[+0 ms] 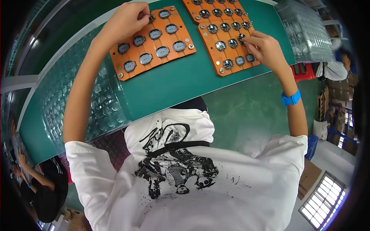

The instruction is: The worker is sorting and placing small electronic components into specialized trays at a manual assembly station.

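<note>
My left hand (129, 21) reaches over the far part of the left orange fixture (173, 63). Its thumb and fingertips are closed at a small dark part (152, 17), mostly covered by the fingers. Round grey parts (155, 34) sit in several pockets of this fixture. Over the right orange fixture (216, 57), my right hand (266, 50) pinches a small round circuit board (241, 37) between thumb and forefinger, at a pocket. Other round circuit boards (220, 46) fill several pockets there, while two near-edge pockets show grey parts (239, 60).
Both fixtures lie on a green table (162, 90). Clear plastic trays (83, 104) spread along its left side, and more trays (308, 34) are stacked at the far right. A red stool (303, 72) stands beyond the right edge. Another person's arm (36, 173) shows at lower left.
</note>
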`<action>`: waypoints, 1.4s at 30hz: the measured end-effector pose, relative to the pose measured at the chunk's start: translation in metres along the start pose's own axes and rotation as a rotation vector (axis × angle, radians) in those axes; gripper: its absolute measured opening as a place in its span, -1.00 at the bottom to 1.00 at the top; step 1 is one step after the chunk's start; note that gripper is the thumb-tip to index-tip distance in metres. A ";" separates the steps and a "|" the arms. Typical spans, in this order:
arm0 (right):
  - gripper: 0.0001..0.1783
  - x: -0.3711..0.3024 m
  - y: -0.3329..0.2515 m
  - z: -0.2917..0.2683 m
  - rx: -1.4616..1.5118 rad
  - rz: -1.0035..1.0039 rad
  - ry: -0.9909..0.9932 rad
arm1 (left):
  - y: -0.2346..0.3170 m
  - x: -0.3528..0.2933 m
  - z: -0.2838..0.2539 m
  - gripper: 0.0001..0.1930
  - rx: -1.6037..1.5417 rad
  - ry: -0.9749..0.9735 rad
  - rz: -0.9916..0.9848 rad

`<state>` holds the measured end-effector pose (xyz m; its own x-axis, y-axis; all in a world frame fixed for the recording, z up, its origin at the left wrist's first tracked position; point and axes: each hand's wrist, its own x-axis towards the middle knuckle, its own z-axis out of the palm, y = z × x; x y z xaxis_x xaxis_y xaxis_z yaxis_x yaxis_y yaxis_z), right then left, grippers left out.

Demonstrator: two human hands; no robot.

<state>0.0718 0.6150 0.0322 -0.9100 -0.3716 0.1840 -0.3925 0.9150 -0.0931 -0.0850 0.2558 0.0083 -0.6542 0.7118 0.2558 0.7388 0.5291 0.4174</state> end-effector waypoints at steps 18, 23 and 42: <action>-0.89 0.009 -0.004 -0.001 0.077 0.023 0.110 | 0.009 0.001 0.008 -0.84 0.149 0.060 0.055; -0.89 -0.006 -0.018 -0.011 0.286 0.113 0.069 | 0.002 -0.004 0.009 -0.84 0.145 0.061 -0.038; -0.88 -0.037 -0.045 0.000 0.137 0.031 -0.091 | -0.003 0.004 0.015 -0.80 0.322 0.037 0.093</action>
<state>0.1229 0.5876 0.0291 -0.9278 -0.3620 0.0906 -0.3732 0.8987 -0.2305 -0.0873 0.2638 -0.0055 -0.5829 0.7497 0.3133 0.8048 0.5859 0.0952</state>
